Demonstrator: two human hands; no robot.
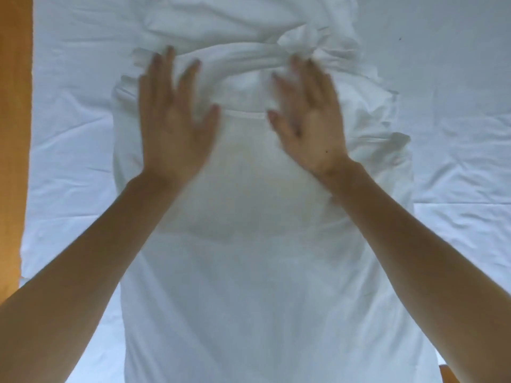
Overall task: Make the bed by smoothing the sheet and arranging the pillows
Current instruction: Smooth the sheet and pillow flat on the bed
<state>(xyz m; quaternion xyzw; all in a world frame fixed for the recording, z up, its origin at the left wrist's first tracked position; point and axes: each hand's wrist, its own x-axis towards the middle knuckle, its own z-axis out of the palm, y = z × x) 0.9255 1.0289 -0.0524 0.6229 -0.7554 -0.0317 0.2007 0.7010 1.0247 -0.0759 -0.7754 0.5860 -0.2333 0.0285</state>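
A white pillow (249, 258) in a white case lies lengthwise down the middle of the bed. Its far end is bunched into loose folds (249, 31). My left hand (172, 120) lies flat on the pillow's upper left part, fingers straight and spread. My right hand (309, 117) is flat over the upper right part with fingers straight, and it is blurred by motion. Neither hand holds any cloth. The white sheet (456, 111) covers the mattress on both sides of the pillow and shows light creases.
A strip of orange-brown wood (13, 134) runs along the bed's left edge. A small orange-brown corner (448, 374) shows at the bottom right. The sheet's left border (27, 203) lies beside the wood.
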